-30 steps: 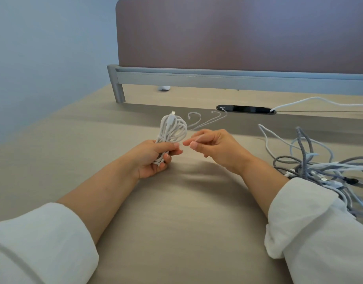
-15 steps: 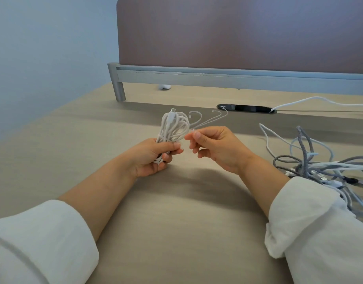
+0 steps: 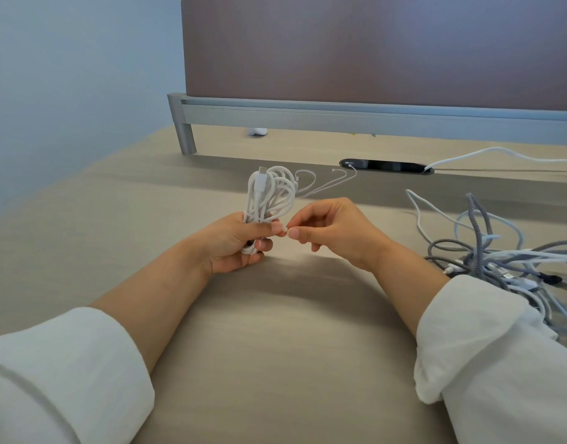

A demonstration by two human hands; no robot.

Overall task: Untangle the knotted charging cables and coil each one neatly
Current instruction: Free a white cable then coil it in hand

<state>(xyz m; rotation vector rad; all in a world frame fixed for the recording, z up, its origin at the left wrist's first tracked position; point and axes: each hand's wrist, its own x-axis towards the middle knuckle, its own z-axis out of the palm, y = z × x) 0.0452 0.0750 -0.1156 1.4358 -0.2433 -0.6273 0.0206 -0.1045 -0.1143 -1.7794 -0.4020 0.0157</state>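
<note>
A white cable coil (image 3: 269, 197) is held upright above the desk (image 3: 275, 347), gathered into long loops with a connector (image 3: 262, 170) showing at its top. The lower part of the bundle is clenched in the left hand (image 3: 235, 241), the fingers wrapped round it and the thumb pressed across the front. Just beside that thumb, something small and pale, probably a cable end or a tie, is pinched between thumb and forefinger of the right hand (image 3: 336, 232); what exactly is pinched cannot be told. The remaining fingers of that hand are curled loosely. A thin white strand (image 3: 323, 185) is seen trailing from behind the coil toward the back of the desk, near a dark cable port (image 3: 386, 165).

This one cable is judged to be freed and nearly coiled, with only its securing or tucking of the end left. To the right, well apart from the coil and partly hidden by the right sleeve (image 3: 500, 363), a tangled heap of cables (image 3: 500, 261) lies on the desk, grey braided and white ones crossing one another. That heap looks untouched, so most of the task is judged to remain: each cable there has yet to be separated and coiled.
</note>
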